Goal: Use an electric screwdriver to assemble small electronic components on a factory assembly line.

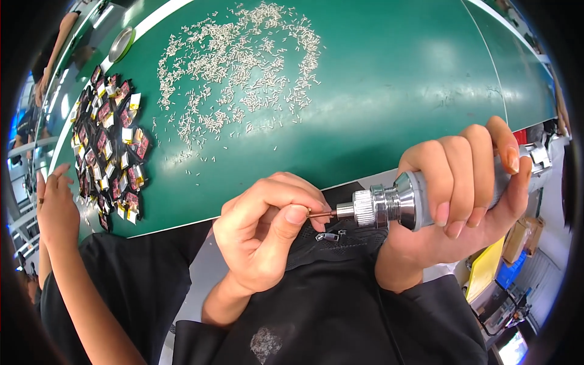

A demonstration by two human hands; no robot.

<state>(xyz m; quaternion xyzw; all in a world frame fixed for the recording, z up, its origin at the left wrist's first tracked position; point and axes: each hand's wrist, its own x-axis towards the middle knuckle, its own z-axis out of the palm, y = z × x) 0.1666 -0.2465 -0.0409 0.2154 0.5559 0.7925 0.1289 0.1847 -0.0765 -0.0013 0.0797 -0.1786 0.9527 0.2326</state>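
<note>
My right hand (468, 185) is wrapped round the grey body of an electric screwdriver (410, 198), which lies level with its knurled chrome nose toward the left. A thin copper-coloured bit (323, 214) sticks out of the nose. At its tip, my left hand (261, 228) pinches a small brass-coloured piece between thumb and forefinger; the fingers hide most of it. Both hands are held in front of my dark clothing, just off the near edge of the green table (389, 109).
Many small silvery pins (243, 67) lie scattered across the table. Left of them is a heap of small black parts (103, 146) with white and yellow tabs. A round dish (121, 44) stands behind the heap. Another person's hand (59, 207) is at the far left.
</note>
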